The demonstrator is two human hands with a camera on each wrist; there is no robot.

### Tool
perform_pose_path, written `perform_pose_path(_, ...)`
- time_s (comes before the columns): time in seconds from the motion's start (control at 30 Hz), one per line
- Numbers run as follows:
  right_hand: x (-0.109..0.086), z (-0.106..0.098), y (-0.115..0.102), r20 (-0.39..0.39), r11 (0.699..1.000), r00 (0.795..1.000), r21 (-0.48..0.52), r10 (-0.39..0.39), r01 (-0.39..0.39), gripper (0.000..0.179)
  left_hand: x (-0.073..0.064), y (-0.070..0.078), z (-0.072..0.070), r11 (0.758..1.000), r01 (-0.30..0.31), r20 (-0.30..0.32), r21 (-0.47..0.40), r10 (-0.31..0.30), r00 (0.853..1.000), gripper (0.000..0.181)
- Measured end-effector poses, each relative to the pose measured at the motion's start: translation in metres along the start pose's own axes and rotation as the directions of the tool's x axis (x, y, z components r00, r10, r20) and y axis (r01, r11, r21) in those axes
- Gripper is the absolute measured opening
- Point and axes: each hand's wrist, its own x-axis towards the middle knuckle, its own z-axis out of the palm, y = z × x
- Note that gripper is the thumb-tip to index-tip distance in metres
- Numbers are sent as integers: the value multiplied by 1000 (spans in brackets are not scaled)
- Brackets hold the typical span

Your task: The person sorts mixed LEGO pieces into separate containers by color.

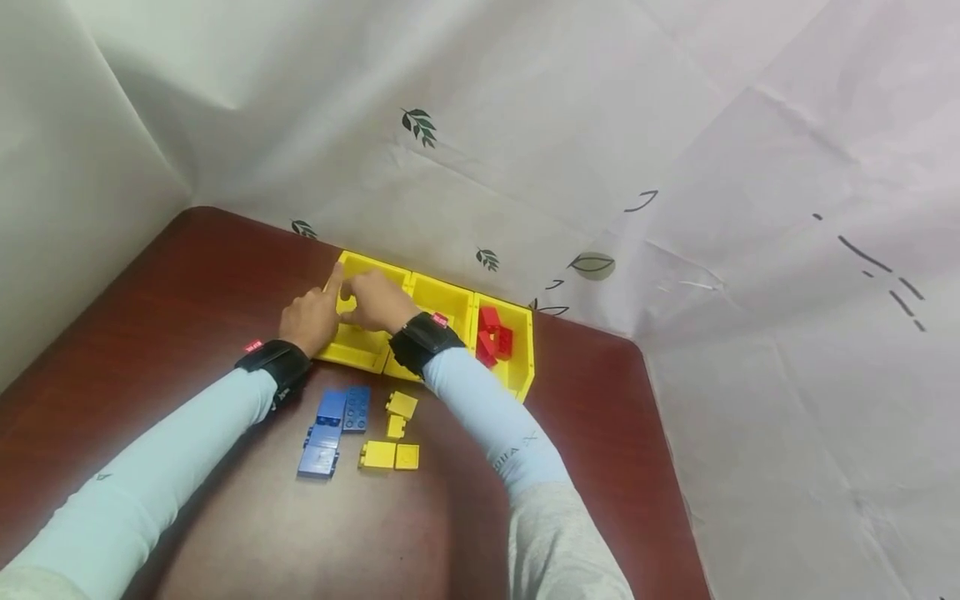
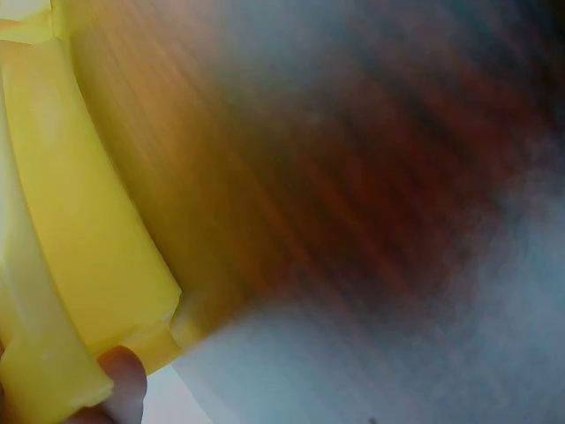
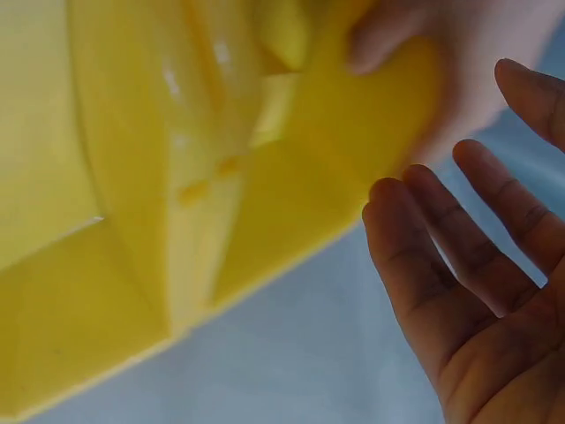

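At the row's left end, my left hand (image 1: 309,321) grips the side wall of a yellow bin (image 1: 352,357). The left wrist view shows a fingertip (image 2: 125,382) at the end of that bin's rim. My right hand (image 1: 381,302) hovers over the same bin, holding nothing. Its fingers are spread and apart from the bin in the right wrist view, where the left hand is blurred. Nearer on the table lie several blue toy bricks (image 1: 322,437) and several yellow toy bricks (image 1: 379,455). Several red toy bricks (image 1: 489,350) are in the right-hand bin (image 1: 519,321).
A middle yellow bin (image 1: 442,293), partly hidden by the right wrist, stands between the other two. The bins sit along the back edge of a dark red-brown table (image 1: 187,300). White patterned sheeting (image 1: 525,150) hangs behind and to the sides.
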Motion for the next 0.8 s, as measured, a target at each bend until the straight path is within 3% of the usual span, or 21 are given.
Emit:
perform_pose_path(0.17, -41, 2, -5, -16, 992, 992, 13, -123, 123, 39, 1, -2, 2, 1000, 7, 6, -29, -7, 1000, 80)
perform_pose_path(0.4, -96, 25, -15, 145, 979, 969, -16, -201, 205, 46, 0, 0, 0, 998, 40, 3, -43, -40, 999, 80)
perform_pose_path(0.6, -125, 50, -17, 165, 949, 950, -131, -264, 287, 45, -1, 0, -3, 997, 64, 6, -39, -64, 998, 81)
perform_pose_path(0.8, -146, 76, -19, 171, 937, 954, -209, -247, 280, 43, -3, 0, -1, 997, 66, 33, -45, -64, 997, 82)
